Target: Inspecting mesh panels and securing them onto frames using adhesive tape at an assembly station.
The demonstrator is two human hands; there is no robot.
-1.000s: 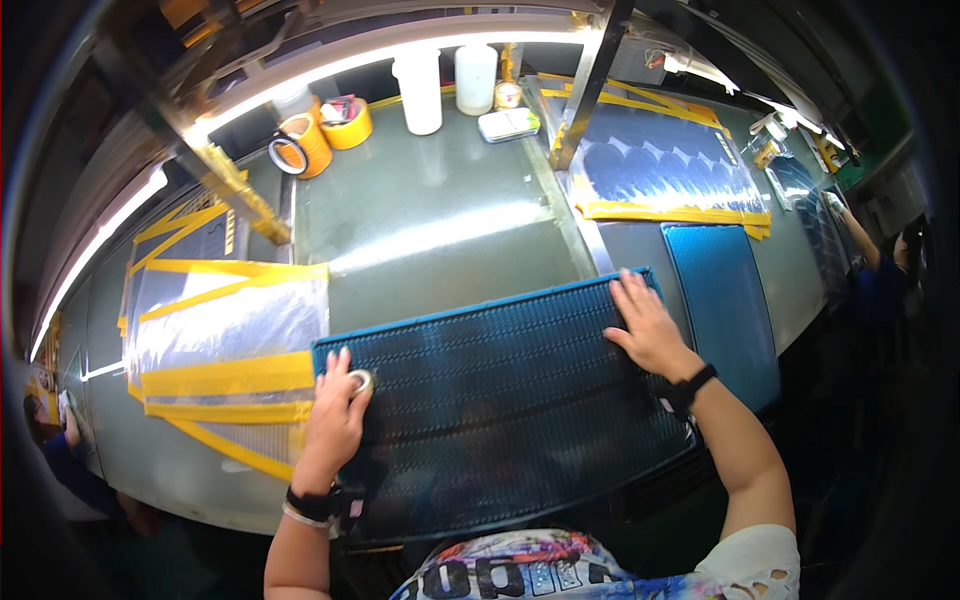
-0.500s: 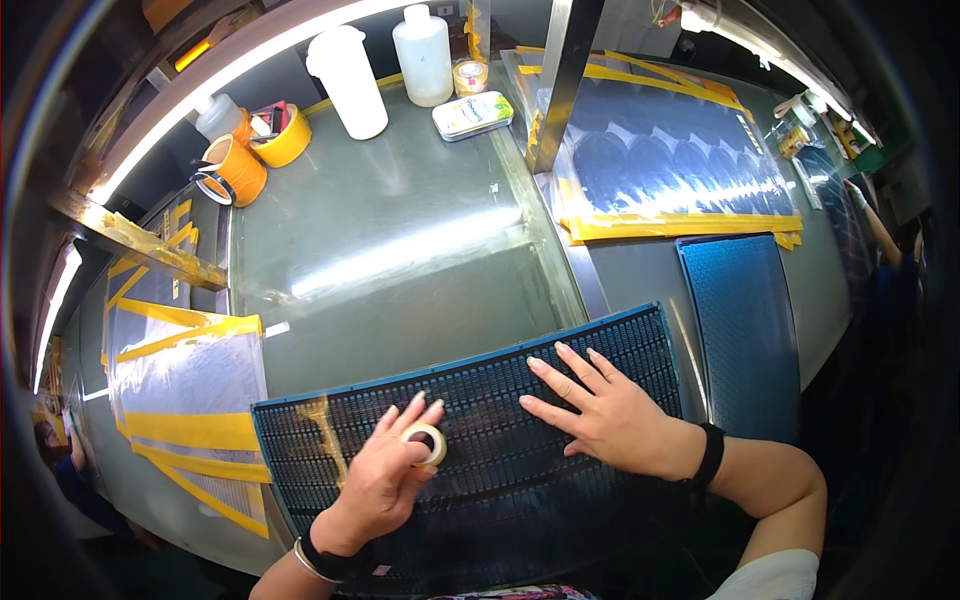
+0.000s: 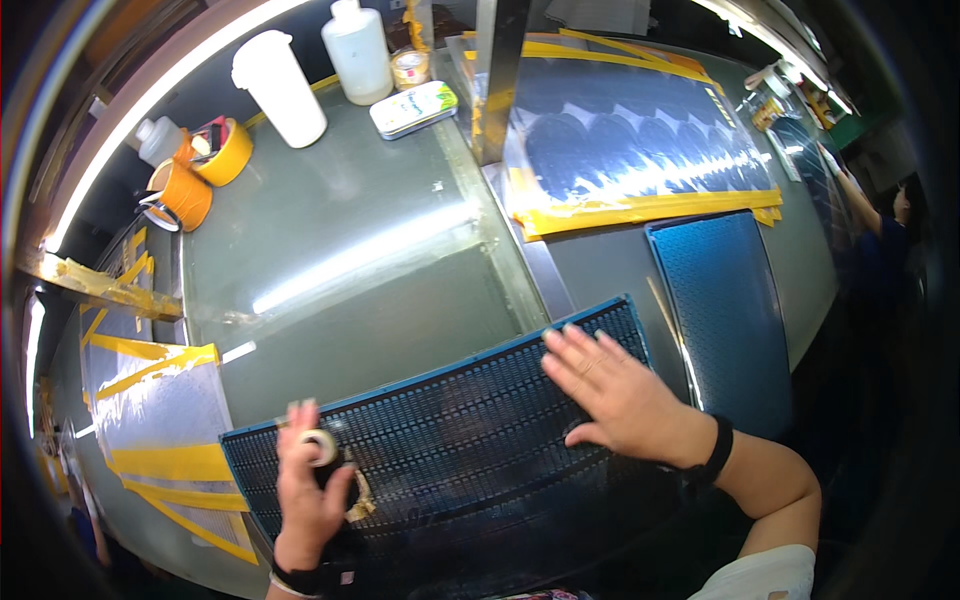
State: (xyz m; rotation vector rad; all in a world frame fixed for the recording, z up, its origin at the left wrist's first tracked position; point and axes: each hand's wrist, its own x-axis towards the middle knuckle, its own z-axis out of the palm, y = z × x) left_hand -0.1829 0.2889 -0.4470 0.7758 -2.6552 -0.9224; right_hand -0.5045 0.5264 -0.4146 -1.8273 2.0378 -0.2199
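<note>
A dark panel (image 3: 470,420) with rows of small slots and a blue rim lies at the table's near edge, in front of me. My left hand (image 3: 308,495) is over its left end, fingers stretched upward and slightly blurred. A small roll of pale tape (image 3: 321,448) hangs on that hand at the index finger. Beside the left thumb, a short, crumpled yellowish strip (image 3: 361,498) shows against the panel. My right hand (image 3: 628,408) rests flat on the panel's right part, fingers stretched out, holding nothing.
A blue panel (image 3: 725,320) lies to the right. Yellow-taped film sheets (image 3: 640,140) are behind it, with more taped film (image 3: 160,410) at left. Bottles (image 3: 282,90), tape rolls (image 3: 180,195) and a tin (image 3: 414,108) stand at the back near a metal post (image 3: 497,80). Another person (image 3: 880,225) is far right.
My left hand has moved left and its fingers point more upward. The yellowish strip looks shorter and crumpled, near the thumb. My right hand's fingers have drawn closer together. The whole view has shifted.
</note>
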